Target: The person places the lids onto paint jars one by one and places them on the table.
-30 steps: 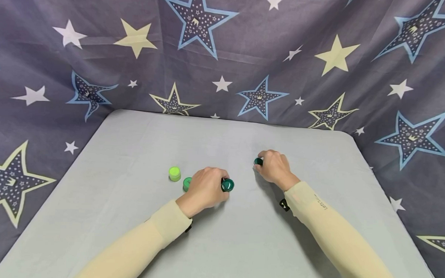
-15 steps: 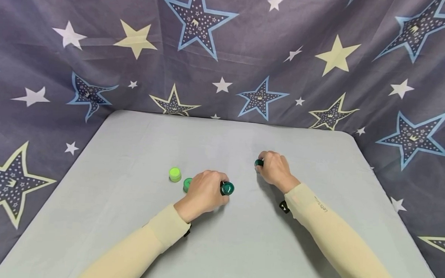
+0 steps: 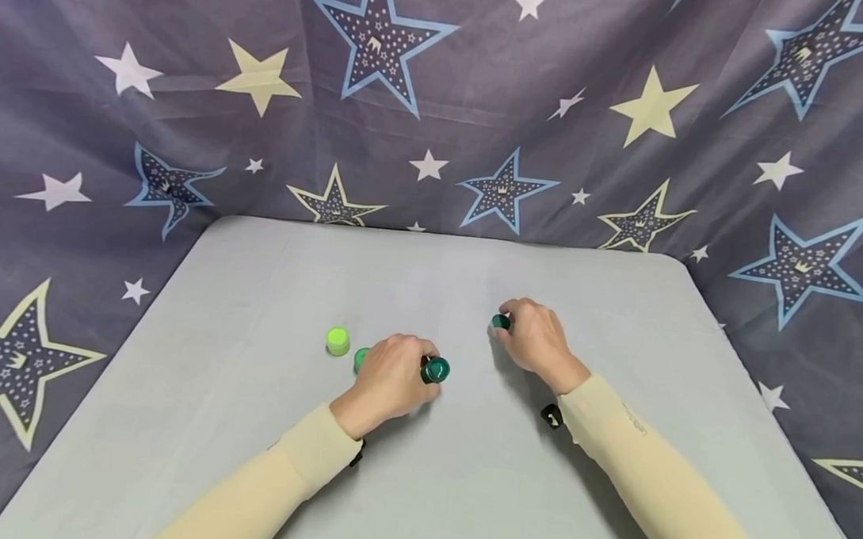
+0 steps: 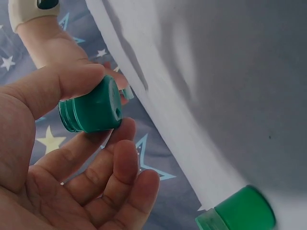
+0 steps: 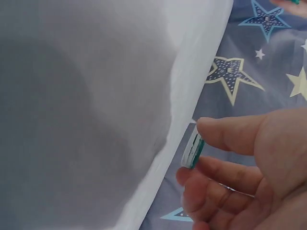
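Observation:
My left hand pinches a small dark green jar between thumb and forefinger, its other fingers loosely bent beside it. The jar's threaded neck shows at one end, and from the head view its round end faces up. Further right, my right hand pinches a thin round lid, green with a white edge, between thumb and fingertips. In the head view the lid appears dark green. Hand and lid are apart from the left hand's jar.
A green jar stands just left of my left hand, partly hidden behind it. Beside it is a lime green jar. Both are on the pale grey tabletop, backed by a dark curtain printed with stars.
Both hands have drifted slightly toward me over the table, the left with the jar and the right with the lid. The two jars on the table stay in place.

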Action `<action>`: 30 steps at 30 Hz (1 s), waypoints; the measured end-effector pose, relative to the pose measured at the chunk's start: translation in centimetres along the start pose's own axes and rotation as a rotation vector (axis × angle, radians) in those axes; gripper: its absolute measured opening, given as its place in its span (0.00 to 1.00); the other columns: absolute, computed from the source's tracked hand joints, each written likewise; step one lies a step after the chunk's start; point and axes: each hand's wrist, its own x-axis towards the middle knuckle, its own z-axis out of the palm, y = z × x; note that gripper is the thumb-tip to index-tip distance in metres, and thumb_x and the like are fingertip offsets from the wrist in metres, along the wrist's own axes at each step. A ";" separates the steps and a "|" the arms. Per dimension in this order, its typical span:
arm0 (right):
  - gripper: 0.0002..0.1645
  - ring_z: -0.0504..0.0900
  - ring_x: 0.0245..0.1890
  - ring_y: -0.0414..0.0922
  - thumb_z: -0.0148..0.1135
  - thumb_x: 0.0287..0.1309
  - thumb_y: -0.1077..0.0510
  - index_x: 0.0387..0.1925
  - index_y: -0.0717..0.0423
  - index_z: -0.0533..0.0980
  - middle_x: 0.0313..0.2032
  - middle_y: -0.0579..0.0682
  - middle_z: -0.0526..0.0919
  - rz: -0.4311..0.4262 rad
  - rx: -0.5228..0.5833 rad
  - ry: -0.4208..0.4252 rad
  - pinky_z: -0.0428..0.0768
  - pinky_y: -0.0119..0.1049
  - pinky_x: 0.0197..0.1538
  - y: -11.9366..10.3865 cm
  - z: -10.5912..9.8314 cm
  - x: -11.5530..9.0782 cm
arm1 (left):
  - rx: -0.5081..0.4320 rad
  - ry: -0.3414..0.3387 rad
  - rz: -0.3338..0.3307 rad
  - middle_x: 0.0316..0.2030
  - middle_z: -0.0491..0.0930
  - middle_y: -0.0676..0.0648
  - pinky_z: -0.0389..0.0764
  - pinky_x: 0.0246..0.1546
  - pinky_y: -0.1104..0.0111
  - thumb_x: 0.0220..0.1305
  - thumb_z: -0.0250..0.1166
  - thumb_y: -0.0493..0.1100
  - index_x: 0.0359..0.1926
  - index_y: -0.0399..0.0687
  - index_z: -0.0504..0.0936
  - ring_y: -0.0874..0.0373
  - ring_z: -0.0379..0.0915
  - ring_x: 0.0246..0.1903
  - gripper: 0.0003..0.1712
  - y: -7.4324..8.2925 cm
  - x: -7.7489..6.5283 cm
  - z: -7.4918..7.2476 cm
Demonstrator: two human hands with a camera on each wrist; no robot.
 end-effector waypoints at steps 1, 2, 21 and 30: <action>0.21 0.84 0.38 0.52 0.73 0.62 0.55 0.53 0.63 0.83 0.41 0.57 0.86 -0.003 0.005 0.003 0.81 0.47 0.42 -0.1 0.0 -0.2 | 0.002 0.001 0.002 0.31 0.85 0.55 0.78 0.34 0.63 0.48 0.79 0.37 0.35 0.51 0.89 0.59 0.78 0.33 0.12 0.0 0.0 0.0; 0.21 0.84 0.39 0.53 0.73 0.61 0.55 0.52 0.63 0.83 0.42 0.58 0.86 -0.005 0.011 0.004 0.81 0.48 0.42 -0.2 -0.1 -0.4 | 0.002 0.002 0.003 0.32 0.85 0.55 0.78 0.34 0.63 0.48 0.79 0.37 0.35 0.51 0.89 0.59 0.78 0.33 0.12 0.0 -0.1 0.0; 0.20 0.78 0.31 0.46 0.75 0.58 0.58 0.51 0.60 0.84 0.41 0.53 0.85 -0.044 0.090 0.039 0.75 0.40 0.34 -2.3 -0.5 -3.4 | 0.007 0.024 0.023 0.29 0.84 0.57 0.77 0.31 0.65 0.47 0.81 0.38 0.33 0.52 0.89 0.61 0.76 0.31 0.11 -0.2 -0.6 0.0; 0.20 0.77 0.30 0.44 0.76 0.58 0.57 0.51 0.59 0.84 0.41 0.50 0.85 -0.069 0.132 0.050 0.74 0.37 0.32 -3.0 -0.9 -4.5 | 0.017 0.029 0.033 0.30 0.85 0.56 0.78 0.32 0.65 0.47 0.81 0.38 0.33 0.52 0.90 0.59 0.78 0.33 0.12 -0.1 -0.7 0.0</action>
